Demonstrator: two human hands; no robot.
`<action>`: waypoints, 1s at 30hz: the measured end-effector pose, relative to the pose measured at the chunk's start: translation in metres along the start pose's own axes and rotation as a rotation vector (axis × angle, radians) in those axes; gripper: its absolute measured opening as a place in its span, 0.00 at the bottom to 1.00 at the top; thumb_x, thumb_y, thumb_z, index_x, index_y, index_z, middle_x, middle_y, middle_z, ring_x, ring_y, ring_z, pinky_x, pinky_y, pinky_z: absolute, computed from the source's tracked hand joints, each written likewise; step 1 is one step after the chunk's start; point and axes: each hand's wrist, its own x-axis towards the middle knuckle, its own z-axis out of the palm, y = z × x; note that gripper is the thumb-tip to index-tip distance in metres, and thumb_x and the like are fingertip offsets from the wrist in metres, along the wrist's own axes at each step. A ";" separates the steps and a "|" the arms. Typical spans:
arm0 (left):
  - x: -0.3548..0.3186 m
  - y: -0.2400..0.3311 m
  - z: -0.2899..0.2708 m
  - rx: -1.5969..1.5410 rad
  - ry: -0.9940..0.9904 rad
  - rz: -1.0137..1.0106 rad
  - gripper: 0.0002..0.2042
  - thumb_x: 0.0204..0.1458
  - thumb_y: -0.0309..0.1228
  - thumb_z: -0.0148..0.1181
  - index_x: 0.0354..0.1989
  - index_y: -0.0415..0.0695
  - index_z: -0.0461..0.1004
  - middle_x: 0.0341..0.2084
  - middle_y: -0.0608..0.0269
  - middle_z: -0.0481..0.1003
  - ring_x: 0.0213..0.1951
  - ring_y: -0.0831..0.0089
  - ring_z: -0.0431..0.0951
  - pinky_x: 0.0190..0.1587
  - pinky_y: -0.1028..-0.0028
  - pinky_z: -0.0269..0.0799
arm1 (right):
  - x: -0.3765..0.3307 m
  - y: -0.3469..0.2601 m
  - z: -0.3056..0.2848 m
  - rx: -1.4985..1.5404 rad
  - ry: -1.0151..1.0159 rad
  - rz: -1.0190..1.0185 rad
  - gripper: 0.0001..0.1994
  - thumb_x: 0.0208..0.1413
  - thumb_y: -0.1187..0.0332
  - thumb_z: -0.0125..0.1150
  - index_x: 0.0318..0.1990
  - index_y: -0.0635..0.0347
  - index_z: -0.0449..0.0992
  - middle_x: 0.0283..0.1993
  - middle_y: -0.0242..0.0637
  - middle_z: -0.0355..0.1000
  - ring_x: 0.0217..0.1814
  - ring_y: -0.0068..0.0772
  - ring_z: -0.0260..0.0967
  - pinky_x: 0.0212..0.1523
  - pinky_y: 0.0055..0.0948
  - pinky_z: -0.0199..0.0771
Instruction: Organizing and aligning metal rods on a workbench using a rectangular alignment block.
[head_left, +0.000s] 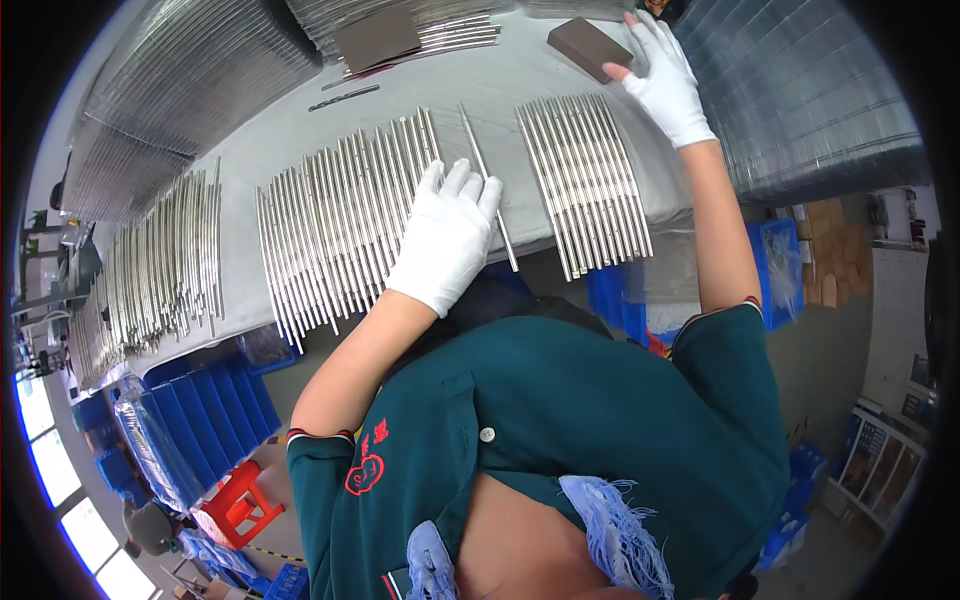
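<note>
My left hand point(448, 238), in a white glove, rests over the right end of a row of thin metal rods point(335, 220). Its fingers stretch toward a single rod point(474, 140) lying apart; whether they touch it is hard to see. Further right and far, my right hand point(665, 85) wears a white glove with bare thumb and index tips. The hand is open, its thumb at the right end of a brown rectangular block point(582, 46) and its index finger apart from it. Between my forearms lies a second group of evenly spaced rods point(585, 185).
A dark drill bit point(344, 97) lies behind the rows. Another brown block point(378, 40) rests by more rods at the back. Rods pile up point(165, 265) at left on the grey-covered table point(270, 125). Plastic-wrapped stacks point(200, 70) flank it; blue bins point(205, 405) and a red stool point(240, 505) stand below.
</note>
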 end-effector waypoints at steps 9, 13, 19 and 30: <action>0.008 0.038 0.014 -0.456 0.022 0.065 0.44 0.41 0.43 0.72 0.66 0.39 0.58 0.61 0.42 0.62 0.64 0.44 0.63 0.67 0.54 0.57 | -0.087 -0.032 -0.113 -0.194 -0.798 -0.050 0.46 0.40 0.66 0.74 0.71 0.44 0.58 0.75 0.48 0.48 0.77 0.55 0.43 0.75 0.47 0.48; 0.025 0.049 0.027 -0.351 -0.024 0.105 0.41 0.42 0.36 0.70 0.67 0.41 0.60 0.63 0.40 0.61 0.66 0.38 0.57 0.69 0.50 0.53 | -0.117 -0.054 -0.087 -0.204 -0.640 -0.189 0.39 0.47 0.67 0.65 0.70 0.48 0.59 0.73 0.52 0.53 0.76 0.56 0.47 0.75 0.51 0.43; 0.038 0.068 0.042 -0.350 0.220 0.261 0.31 0.43 0.25 0.58 0.61 0.57 0.68 0.60 0.45 0.64 0.62 0.43 0.64 0.66 0.48 0.58 | -0.139 -0.062 -0.047 -0.079 -0.360 -0.194 0.32 0.52 0.64 0.58 0.68 0.49 0.64 0.70 0.58 0.56 0.73 0.59 0.52 0.74 0.56 0.43; 0.092 0.027 -0.037 -0.773 0.515 0.346 0.12 0.52 0.33 0.60 0.45 0.48 0.75 0.46 0.56 0.74 0.56 0.54 0.71 0.60 0.56 0.63 | -0.061 -0.056 -0.050 0.893 -0.448 0.039 0.35 0.54 0.46 0.64 0.60 0.65 0.69 0.59 0.41 0.70 0.59 0.33 0.68 0.59 0.32 0.67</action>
